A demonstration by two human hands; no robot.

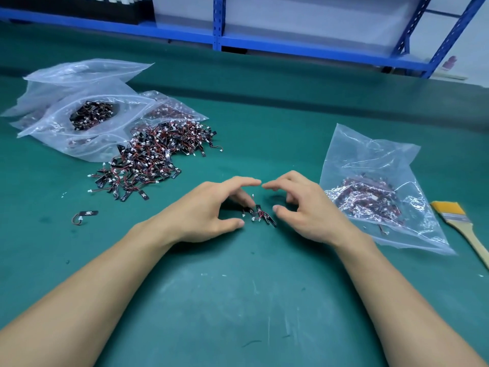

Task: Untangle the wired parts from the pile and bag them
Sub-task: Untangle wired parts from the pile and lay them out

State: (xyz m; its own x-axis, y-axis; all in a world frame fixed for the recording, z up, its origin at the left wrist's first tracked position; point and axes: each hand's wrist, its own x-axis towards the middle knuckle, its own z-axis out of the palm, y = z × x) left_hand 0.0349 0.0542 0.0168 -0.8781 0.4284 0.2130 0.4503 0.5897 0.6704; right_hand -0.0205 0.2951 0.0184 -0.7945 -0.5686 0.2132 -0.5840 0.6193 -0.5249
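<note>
Bare green tabletop (pixel 238 300) lies open at 6 o'clock between the forearms. A clear lane runs to 12, toward the far edge under the blue rack (pixel 291 46).

The left hand (pixel 206 210) and right hand (pixel 307 207) arch with fingers loosely curved and thumbs apart, gripping nothing. Between them is one small clump of wired parts (pixel 260 215): one black strip runs 12–6, another 10–4.

One big pile (pixel 156 157) sits at 10. One stray part (pixel 88 213) at 9 lies 9–3. At least three clear bags (pixel 79 86) are heaped behind the pile. One filled bag (pixel 370 165) lies at 3, with one brush (pixel 449 210) by the right edge.
</note>
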